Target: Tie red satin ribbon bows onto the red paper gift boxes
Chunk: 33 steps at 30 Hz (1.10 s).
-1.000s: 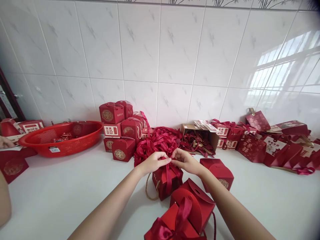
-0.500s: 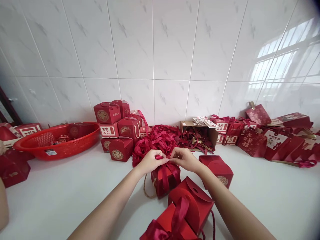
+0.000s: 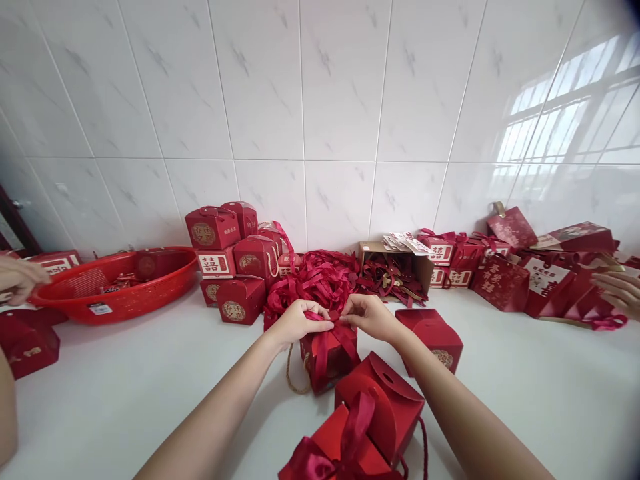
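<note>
A small red gift box (image 3: pixel 331 360) with a rope handle stands on the white counter (image 3: pixel 150 380) in front of me. A dark red ribbon (image 3: pixel 325 337) is wrapped round it. My left hand (image 3: pixel 299 321) and my right hand (image 3: pixel 367 316) both pinch the ribbon on top of the box, fingers closed on it. Nearer to me lie an open red box (image 3: pixel 387 400) and a red box tied with a bow (image 3: pixel 345 450). Another red box (image 3: pixel 435 337) sits just right of my right hand.
A heap of loose red ribbons (image 3: pixel 315 280) lies behind the box. Stacked red boxes (image 3: pixel 230 257) and a red plastic basket (image 3: pixel 120 283) stand at the left, a cardboard box (image 3: pixel 400 270) and more red boxes at the right. Other people's hands show at the left edge (image 3: pixel 20 277) and the right edge (image 3: pixel 617 290).
My hands stay pinched on the ribbon over the box, shifting it slightly. Another person's hand has come into view at the right edge, and one shows again at the left.
</note>
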Each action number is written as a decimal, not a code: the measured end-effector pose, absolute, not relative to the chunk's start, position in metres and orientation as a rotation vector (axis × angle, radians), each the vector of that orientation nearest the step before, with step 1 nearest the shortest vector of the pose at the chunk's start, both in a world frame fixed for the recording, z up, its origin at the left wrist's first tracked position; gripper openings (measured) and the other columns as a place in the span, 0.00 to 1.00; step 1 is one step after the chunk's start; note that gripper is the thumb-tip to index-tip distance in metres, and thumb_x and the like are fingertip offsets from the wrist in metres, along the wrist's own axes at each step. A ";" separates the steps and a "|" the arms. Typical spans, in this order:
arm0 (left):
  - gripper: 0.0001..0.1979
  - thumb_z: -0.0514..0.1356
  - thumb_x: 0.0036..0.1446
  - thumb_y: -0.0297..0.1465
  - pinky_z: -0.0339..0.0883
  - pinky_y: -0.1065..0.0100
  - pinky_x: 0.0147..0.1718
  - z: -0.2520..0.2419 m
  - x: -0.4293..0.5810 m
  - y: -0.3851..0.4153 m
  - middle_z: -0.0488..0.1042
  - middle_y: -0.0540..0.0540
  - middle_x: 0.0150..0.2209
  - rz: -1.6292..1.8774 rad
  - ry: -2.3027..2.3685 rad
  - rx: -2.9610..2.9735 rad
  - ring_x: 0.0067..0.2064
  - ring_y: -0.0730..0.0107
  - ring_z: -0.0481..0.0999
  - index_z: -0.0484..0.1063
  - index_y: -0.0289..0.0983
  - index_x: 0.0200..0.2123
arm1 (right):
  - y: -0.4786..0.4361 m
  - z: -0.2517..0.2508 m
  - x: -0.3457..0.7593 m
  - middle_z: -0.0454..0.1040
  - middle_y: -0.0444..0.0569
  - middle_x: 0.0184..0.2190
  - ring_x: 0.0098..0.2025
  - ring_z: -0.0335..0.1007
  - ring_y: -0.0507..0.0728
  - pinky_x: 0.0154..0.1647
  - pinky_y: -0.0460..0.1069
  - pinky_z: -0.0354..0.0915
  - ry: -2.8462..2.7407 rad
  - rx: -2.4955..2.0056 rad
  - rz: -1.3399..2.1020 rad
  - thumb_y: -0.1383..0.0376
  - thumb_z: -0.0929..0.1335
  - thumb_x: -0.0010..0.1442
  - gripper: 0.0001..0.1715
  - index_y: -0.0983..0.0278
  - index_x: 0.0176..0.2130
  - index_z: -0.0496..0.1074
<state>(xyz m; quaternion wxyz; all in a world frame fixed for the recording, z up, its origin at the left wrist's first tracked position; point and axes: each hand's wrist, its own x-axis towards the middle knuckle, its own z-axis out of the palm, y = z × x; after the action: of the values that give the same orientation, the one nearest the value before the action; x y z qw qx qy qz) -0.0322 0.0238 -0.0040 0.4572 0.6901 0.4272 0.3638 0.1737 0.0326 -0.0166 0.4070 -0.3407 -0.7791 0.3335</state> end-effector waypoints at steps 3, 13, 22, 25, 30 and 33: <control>0.17 0.67 0.41 0.40 0.64 0.64 0.40 -0.001 -0.033 0.022 0.76 0.46 0.32 0.901 1.045 1.680 0.39 0.62 0.75 0.65 0.36 0.19 | 0.032 -0.016 0.173 0.70 0.41 0.20 0.22 0.65 0.50 0.24 0.44 0.61 -1.973 -0.896 0.826 0.64 0.70 0.51 0.06 0.64 0.31 0.71; 0.25 0.67 0.41 0.40 0.62 0.65 0.39 -0.008 -0.027 0.026 0.76 0.46 0.30 0.974 1.096 1.675 0.41 0.59 0.75 0.52 0.38 0.15 | 0.031 -0.010 0.172 0.79 0.48 0.26 0.28 0.71 0.54 0.31 0.46 0.64 -1.941 -1.067 0.699 0.66 0.71 0.49 0.04 0.64 0.26 0.78; 0.24 0.67 0.40 0.36 0.65 0.62 0.42 -0.007 -0.025 0.024 0.78 0.43 0.32 0.981 1.103 1.693 0.44 0.56 0.76 0.51 0.39 0.16 | 0.032 -0.007 0.174 0.77 0.46 0.21 0.23 0.68 0.52 0.25 0.45 0.62 -1.891 -1.188 0.600 0.66 0.71 0.49 0.05 0.65 0.26 0.79; 0.24 0.69 0.39 0.34 0.66 0.62 0.43 -0.008 -0.024 0.025 0.78 0.43 0.32 0.971 1.091 1.716 0.45 0.56 0.76 0.51 0.40 0.16 | 0.032 -0.008 0.173 0.77 0.47 0.22 0.24 0.70 0.53 0.26 0.45 0.63 -1.896 -1.204 0.564 0.66 0.70 0.50 0.05 0.64 0.27 0.78; 0.18 0.69 0.39 0.36 0.66 0.61 0.44 -0.001 -0.032 0.025 0.78 0.44 0.31 0.963 1.110 1.781 0.44 0.57 0.76 0.60 0.38 0.17 | 0.036 -0.016 0.172 0.79 0.47 0.32 0.34 0.73 0.54 0.35 0.45 0.66 -1.921 -1.274 0.479 0.63 0.67 0.58 0.09 0.63 0.33 0.77; 0.14 0.68 0.39 0.37 0.66 0.61 0.43 0.008 -0.044 0.026 0.78 0.43 0.35 0.952 1.147 1.823 0.41 0.58 0.76 0.67 0.36 0.21 | 0.042 -0.033 0.170 0.77 0.52 0.35 0.38 0.73 0.55 0.41 0.49 0.66 -1.917 -1.435 0.405 0.64 0.60 0.65 0.15 0.66 0.39 0.74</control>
<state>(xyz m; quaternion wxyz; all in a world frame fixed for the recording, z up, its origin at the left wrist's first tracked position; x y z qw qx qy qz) -0.0441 0.0259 0.0085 0.3833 0.7152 0.4497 0.3734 0.1702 0.0419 -0.0330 0.3489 -0.5537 -0.7397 0.1562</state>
